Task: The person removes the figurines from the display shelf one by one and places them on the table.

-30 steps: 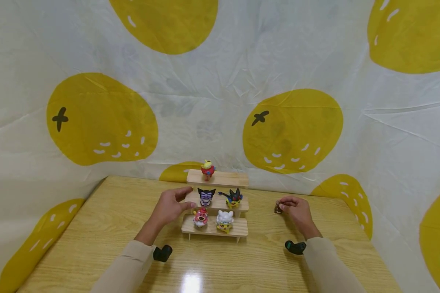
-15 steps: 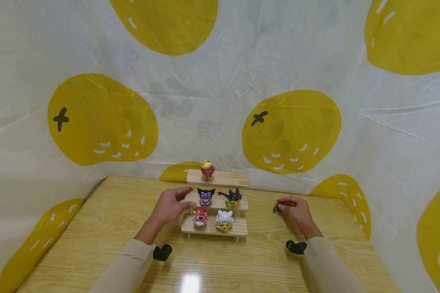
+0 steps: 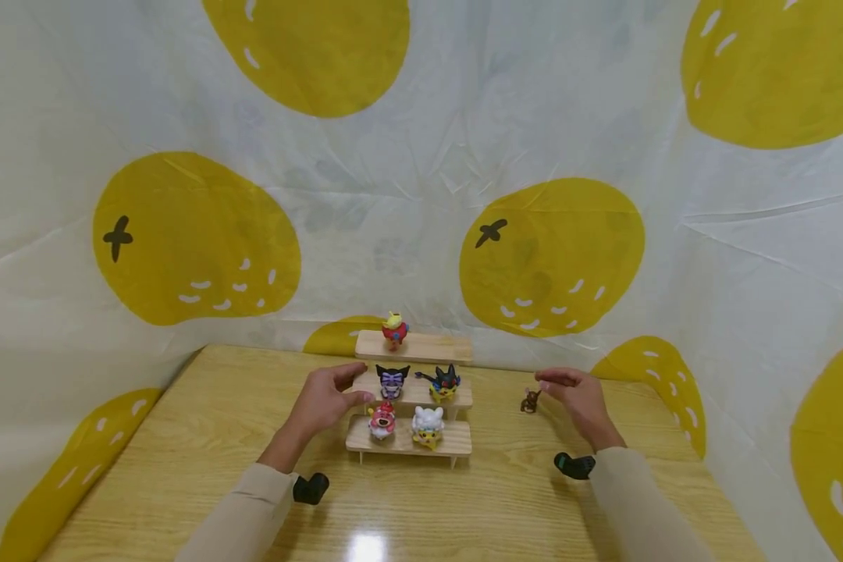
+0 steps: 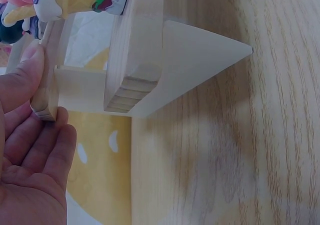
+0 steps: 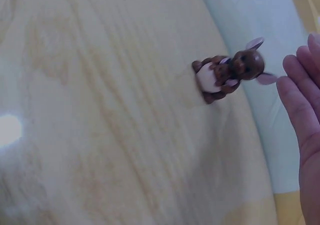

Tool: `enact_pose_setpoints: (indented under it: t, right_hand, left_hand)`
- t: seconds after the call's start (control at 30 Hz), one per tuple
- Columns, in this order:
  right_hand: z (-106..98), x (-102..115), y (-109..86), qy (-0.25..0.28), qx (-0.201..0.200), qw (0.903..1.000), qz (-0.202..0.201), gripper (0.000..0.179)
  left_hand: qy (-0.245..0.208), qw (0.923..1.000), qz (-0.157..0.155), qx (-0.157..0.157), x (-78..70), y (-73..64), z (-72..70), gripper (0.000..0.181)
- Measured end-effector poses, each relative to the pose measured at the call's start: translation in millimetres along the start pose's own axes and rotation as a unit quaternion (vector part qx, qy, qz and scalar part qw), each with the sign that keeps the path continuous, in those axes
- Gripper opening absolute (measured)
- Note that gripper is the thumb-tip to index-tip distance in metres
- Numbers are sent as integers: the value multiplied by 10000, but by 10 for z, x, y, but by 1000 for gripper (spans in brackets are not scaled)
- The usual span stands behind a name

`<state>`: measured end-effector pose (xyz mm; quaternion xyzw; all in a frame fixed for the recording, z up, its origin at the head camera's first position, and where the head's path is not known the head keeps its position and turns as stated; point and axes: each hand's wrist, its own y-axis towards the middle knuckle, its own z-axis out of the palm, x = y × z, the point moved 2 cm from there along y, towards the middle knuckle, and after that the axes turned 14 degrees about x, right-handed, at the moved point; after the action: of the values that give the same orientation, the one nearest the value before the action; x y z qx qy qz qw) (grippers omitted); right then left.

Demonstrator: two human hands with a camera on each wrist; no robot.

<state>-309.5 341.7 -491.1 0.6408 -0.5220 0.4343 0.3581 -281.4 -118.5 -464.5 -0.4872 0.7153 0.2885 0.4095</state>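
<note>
"Brown figure (image 5: 225,75), on the counter (image 3: 464,507); only your right wrist view plainly shows its pale belly (image 5: 205,79)."
"Your right grip (image 3: 579,400)?"
"Straight-fingered, just beside its ear (image 5: 266,78)."
"Your left grip (image 3: 323,398)?"
"Pinching the middle shelf's (image 3: 416,396) end."

Left grip (image 4: 35,165) cropped in left wrist view, figurines (image 4: 75,0) too, right grip (image 5: 307,120) cropped in right's

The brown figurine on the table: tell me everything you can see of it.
The brown figurine has a rounded head, two large ears with pinkish-grey faces, and a pale front, with what looks like a smaller brown head at its chest. It looks like smooth molded plastic. It stands upright on the wooden table, to the right of the tiered stand. The right hand is right beside it; whether a fingertip touches one ear is unclear.
</note>
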Motion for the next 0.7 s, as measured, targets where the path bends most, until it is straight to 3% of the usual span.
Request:
enact_pose_setpoints:
  t: [0.7]
  right_hand:
    - [21,486,118,6,381,9982,-467,37]
  left_hand:
    - [26,10000,-76,-38,-3,5,6,54]
